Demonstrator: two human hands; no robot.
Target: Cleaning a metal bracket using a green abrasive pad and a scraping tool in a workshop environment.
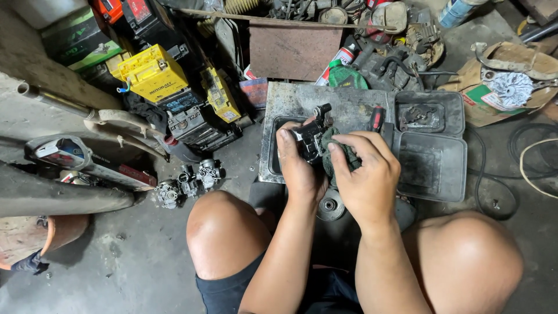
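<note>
My left hand (pixel 299 166) grips a small dark metal carburetor (pixel 311 135), held upright over a grey metal tray (pixel 290 102). My right hand (pixel 366 174) presses a dark green rag (pixel 337 152) against the right side of that part. Both hands meet just above my bare knees. A red-handled screwdriver (pixel 376 119) lies on the tray behind my right hand. A round metal part (pixel 330 204) rests on the floor under my wrists.
A grey plastic tub (pixel 433 157) with a small part in it sits to the right. Two carburetors (pixel 189 181) lie on the concrete floor at left. Yellow batteries (pixel 152 72), spray cans and engine parts crowd the back. Cables (pixel 523 163) lie far right.
</note>
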